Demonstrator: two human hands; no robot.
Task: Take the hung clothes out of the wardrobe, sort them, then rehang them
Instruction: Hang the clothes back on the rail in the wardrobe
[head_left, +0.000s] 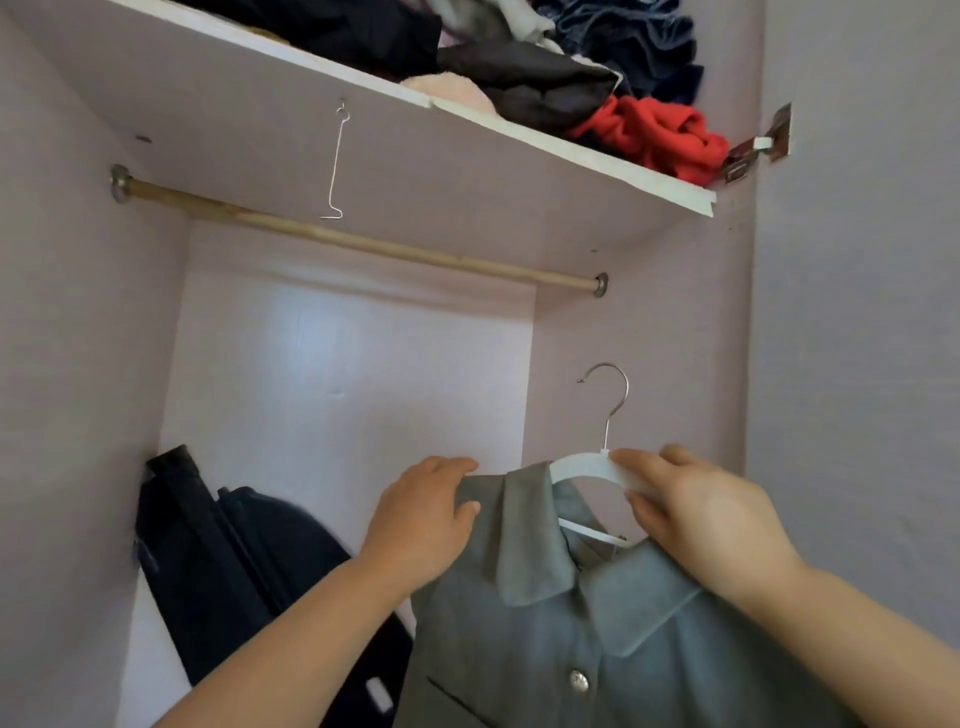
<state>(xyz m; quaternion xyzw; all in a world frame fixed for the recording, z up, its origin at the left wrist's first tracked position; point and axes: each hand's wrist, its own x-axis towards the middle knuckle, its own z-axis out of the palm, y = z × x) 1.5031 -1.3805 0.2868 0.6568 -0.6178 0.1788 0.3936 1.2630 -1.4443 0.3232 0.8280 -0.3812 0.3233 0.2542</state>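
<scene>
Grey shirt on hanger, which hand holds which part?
The left hand grips the grey shirt at its shoulder; the right hand holds the white hanger beside its hook.

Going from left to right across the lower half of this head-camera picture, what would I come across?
dark bag → left hand → white hanger → right hand. The grey shirt spreads beneath both hands, so it has no clear place in the order.

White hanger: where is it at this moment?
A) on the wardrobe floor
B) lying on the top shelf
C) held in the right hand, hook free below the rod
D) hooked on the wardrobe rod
C: the right hand grips the white hanger, which carries the grey shirt, its hook free below the rod.
</scene>
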